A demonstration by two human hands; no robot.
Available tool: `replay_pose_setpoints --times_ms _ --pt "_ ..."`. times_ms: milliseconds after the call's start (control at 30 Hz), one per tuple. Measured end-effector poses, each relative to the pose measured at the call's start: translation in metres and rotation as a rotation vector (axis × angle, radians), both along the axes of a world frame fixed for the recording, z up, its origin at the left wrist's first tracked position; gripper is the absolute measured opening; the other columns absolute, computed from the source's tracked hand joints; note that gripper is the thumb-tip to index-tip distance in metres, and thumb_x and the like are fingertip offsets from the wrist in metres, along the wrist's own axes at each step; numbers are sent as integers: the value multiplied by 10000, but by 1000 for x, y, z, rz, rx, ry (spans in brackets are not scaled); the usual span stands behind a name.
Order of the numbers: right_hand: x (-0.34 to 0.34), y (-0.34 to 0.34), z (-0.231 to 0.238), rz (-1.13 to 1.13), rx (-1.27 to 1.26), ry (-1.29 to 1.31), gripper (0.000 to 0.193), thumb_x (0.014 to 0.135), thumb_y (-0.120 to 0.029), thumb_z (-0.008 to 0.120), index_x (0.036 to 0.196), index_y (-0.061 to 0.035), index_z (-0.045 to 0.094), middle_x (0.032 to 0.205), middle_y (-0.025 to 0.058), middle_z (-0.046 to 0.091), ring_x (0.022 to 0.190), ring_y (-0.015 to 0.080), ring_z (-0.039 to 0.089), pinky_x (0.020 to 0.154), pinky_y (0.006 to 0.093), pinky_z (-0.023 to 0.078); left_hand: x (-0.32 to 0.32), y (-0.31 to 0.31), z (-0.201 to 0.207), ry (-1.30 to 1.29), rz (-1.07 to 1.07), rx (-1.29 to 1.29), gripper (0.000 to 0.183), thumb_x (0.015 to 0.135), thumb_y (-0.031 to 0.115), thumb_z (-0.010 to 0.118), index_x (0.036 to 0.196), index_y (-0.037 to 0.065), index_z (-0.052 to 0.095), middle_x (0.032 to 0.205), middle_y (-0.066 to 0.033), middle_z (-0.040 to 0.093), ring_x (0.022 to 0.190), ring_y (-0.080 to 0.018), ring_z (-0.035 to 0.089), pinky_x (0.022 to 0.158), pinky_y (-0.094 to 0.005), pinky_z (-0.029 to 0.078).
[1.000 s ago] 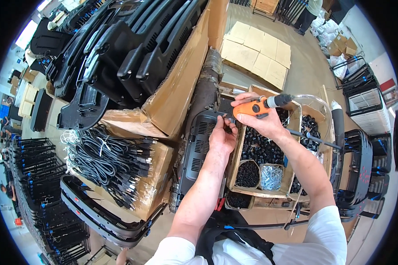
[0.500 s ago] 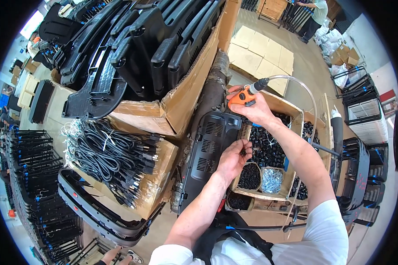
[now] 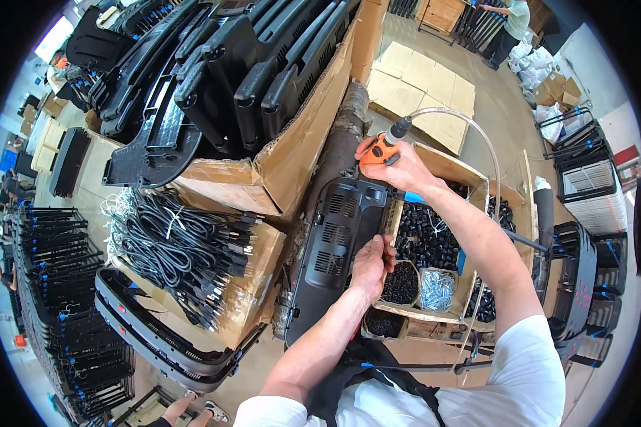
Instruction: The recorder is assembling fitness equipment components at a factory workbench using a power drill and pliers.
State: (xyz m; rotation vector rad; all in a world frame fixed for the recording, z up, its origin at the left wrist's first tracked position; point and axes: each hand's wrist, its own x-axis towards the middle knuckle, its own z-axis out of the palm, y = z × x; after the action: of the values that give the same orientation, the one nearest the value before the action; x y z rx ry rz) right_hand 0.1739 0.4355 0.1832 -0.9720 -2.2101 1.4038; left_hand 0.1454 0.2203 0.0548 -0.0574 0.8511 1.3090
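Observation:
An orange air screwdriver (image 3: 379, 151) with a clear hose is in my right hand (image 3: 400, 166), whose fingers wrap round its body. It is over the far end of a long black vented plastic housing (image 3: 332, 235). The tool's tip is hidden. At the housing's right edge is my left hand (image 3: 370, 265), fingers curled together. Whatever they hold is too small or hidden to make out. Right beside it stands a box of small black screws (image 3: 400, 282), next to a box of silver screws (image 3: 437, 290).
A wooden bin (image 3: 470, 171) holds many black parts on the right. Bundled black cables (image 3: 174, 245) lie on cardboard at left. A large carton (image 3: 263, 185) of black plastic covers rises behind them. Curved black panels (image 3: 171, 345) are stacked nearer. A person (image 3: 507, 32) stands far right.
My left hand has moved left and slightly nearer, from beside the screw boxes to the housing's edge. My right hand has shifted the screwdriver a little to the left.

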Motion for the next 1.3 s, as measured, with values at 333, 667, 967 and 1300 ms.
replay_pose_setpoints --times_ms 333,667,967,1300 --pt "5 3 -9 54 30 12 340 799 -150 795 1117 -54 721 1076 37 738 1030 142 669 988 308 517 -15 -3 25 -32 8 -49 317 1156 282 419 1255 32 588 1071 -136 743 784 -187 659 687 -333 570" --pt "5 -3 -13 6 -12 75 420 778 -141 838 1170 -93 697 1069 46 739 1009 148 678 958 333 536 -22 -6 28 -15 74 -46 243 1100 272 579 1164 65 687 1021 -46 733 817 -158 672 749 -301 567" --pt "29 -71 24 109 -271 332 556 868 -146 834 1350 -24 586 1262 159 715 1214 232 663 1082 407 522 -62 24 20 -340 475 -97 265 1072 385 610 987 139 657 791 56 639 692 -104 598 618 -250 514" --pt "26 -84 25 147 -189 327 530 883 -123 842 1340 -18 593 1274 135 713 1198 205 663 1074 383 522 -72 30 24 -484 451 -50 266 1073 379 611 983 131 641 769 53 603 687 -122 578 602 -254 521"
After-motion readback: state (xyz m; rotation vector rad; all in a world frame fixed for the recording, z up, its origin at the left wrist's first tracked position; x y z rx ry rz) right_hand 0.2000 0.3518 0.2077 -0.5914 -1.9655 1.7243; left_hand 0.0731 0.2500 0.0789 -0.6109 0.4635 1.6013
